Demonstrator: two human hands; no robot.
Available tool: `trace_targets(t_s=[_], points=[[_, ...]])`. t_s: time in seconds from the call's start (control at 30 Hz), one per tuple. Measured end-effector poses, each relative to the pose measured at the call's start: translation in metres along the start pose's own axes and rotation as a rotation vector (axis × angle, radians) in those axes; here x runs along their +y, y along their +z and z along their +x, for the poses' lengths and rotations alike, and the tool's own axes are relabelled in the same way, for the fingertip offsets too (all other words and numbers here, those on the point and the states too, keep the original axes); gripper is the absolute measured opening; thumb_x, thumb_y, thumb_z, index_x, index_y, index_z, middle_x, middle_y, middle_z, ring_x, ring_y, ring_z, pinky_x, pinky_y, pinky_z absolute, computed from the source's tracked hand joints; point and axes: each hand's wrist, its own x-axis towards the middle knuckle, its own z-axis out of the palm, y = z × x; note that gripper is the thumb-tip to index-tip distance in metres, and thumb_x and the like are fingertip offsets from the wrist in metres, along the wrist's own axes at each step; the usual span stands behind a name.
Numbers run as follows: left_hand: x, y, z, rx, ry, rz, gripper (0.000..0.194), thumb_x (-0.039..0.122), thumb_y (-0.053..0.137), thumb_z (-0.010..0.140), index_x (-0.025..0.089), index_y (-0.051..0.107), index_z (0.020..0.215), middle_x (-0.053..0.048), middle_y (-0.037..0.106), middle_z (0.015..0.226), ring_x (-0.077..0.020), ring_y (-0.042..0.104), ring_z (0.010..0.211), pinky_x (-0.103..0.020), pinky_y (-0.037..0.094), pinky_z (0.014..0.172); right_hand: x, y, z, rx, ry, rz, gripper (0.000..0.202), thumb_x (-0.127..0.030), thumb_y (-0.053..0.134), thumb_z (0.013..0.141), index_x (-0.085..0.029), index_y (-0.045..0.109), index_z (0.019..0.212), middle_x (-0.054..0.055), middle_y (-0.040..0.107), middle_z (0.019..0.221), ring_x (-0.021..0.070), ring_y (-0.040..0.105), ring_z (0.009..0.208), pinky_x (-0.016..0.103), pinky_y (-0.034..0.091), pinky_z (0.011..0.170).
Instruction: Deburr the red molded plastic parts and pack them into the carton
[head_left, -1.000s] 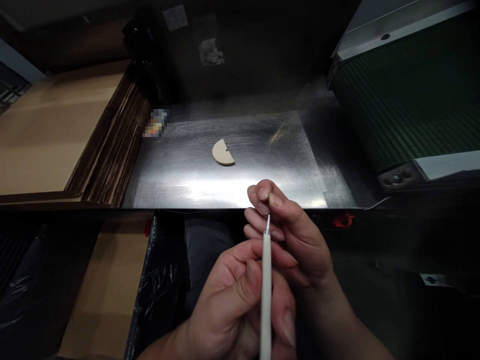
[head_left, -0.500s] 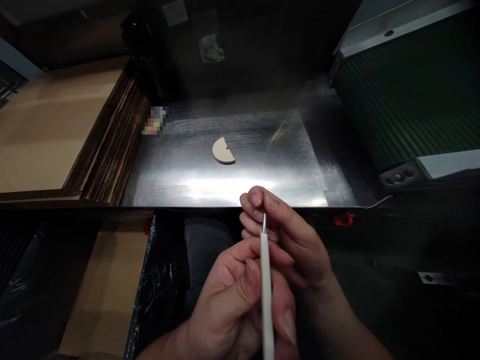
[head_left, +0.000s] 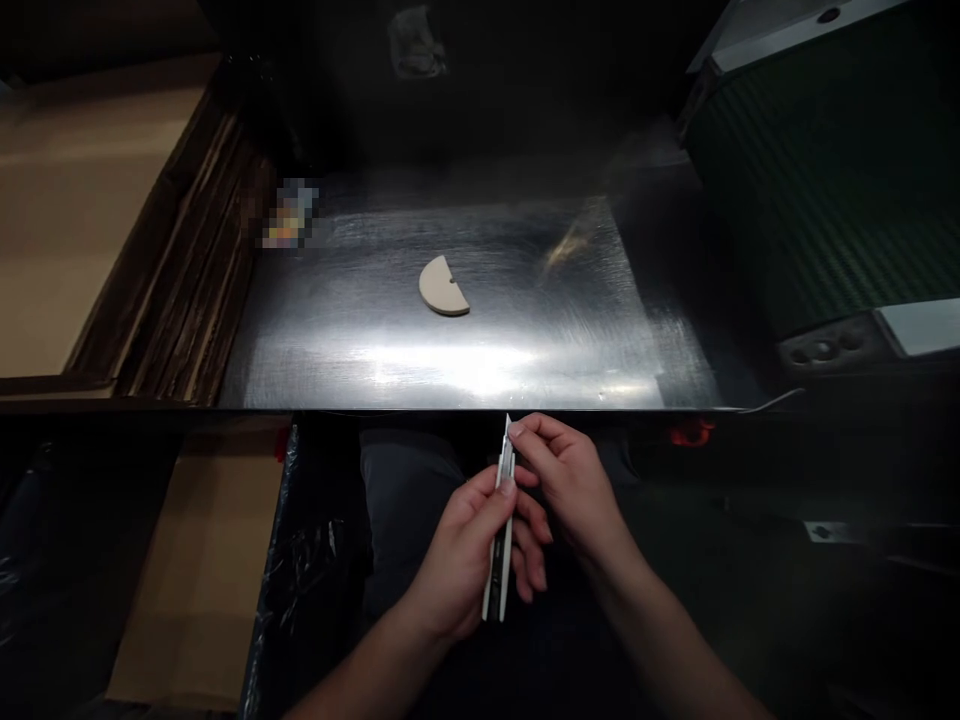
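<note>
A pale utility knife (head_left: 496, 575) points away from me, its slim metal blade reaching just short of the bench edge. My left hand (head_left: 461, 545) is closed around the handle, with the thumb on top. At the blade end, the thumb and index finger of my right hand (head_left: 571, 470) are pinched on the side of the blade; its other fingers are partly hidden. Beyond both hands, a cream half-disc (head_left: 441, 288) with a small notch in its straight edge lies flat on the metal bench (head_left: 352, 310).
Stacked cardboard sheets (head_left: 82, 210) stand on the left of the bench. A green ribbed conveyor belt (head_left: 825, 190) is at the right. Below the bench are a cardboard piece (head_left: 180, 580) and black plastic (head_left: 300, 570). A clear plastic bag (head_left: 417, 45) shows at the back.
Both hands have moved lower and farther from my face with the utility knife. The knife has turned to show its open side, and my right fingers have come onto the blade.
</note>
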Motion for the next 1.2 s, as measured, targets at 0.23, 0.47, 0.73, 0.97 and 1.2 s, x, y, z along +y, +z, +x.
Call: trace_targets(t_s=[0.23,0.47,0.73,0.97,1.2], points=[[-0.002,-0.008,0.023,0.054,0.027,0.187,0.041,0.054,0.070,0.098,0.015,0.062,0.108,0.000,0.070,0.075,-0.0046,0.055,0.035,-0.010,0.031,0.030,0.015,-0.006,0.017,0.033,0.074,-0.062,0.046,-0.062,0.081,0.080,-0.018,0.068,0.072,-0.006,0.049,0.053,0.0063,0.039,0.045,0.017,0.029,0.040],[-0.002,-0.014,0.030,0.044,-0.003,0.193,0.041,0.053,0.070,0.097,0.013,0.062,0.102,0.000,0.069,0.072,-0.0032,0.050,0.033,-0.011,0.027,0.030,0.023,-0.006,0.023,0.003,0.161,-0.079,0.054,-0.069,0.075,0.081,-0.015,0.077,0.087,-0.007,0.049,0.048,0.0056,0.035,0.032,0.018,0.020,0.032],[-0.003,-0.016,0.033,0.043,0.000,0.192,0.039,0.052,0.070,0.098,0.014,0.063,0.103,0.001,0.069,0.074,-0.0036,0.051,0.034,-0.012,0.027,0.031,0.019,-0.001,0.025,0.007,0.172,-0.058,0.053,-0.068,0.076,0.080,-0.015,0.079,0.084,-0.008,0.048,0.045,0.0052,0.036,0.029,0.017,0.019,0.031],[-0.002,-0.015,0.036,0.055,0.015,0.210,0.042,0.054,0.070,0.097,0.013,0.063,0.106,0.001,0.068,0.073,-0.0037,0.050,0.033,-0.013,0.026,0.031,0.015,0.002,0.030,0.035,0.221,-0.032,0.051,-0.065,0.080,0.075,-0.015,0.078,0.079,-0.008,0.046,0.042,0.0069,0.038,0.027,0.018,0.021,0.028],[-0.001,-0.015,0.040,0.068,0.035,0.231,0.042,0.055,0.069,0.097,0.015,0.060,0.105,0.002,0.068,0.072,-0.0037,0.049,0.032,-0.013,0.025,0.031,0.020,0.004,0.038,0.057,0.275,-0.040,0.055,-0.067,0.073,0.079,-0.013,0.079,0.083,-0.005,0.053,0.041,0.0072,0.034,0.023,0.020,0.017,0.026]])
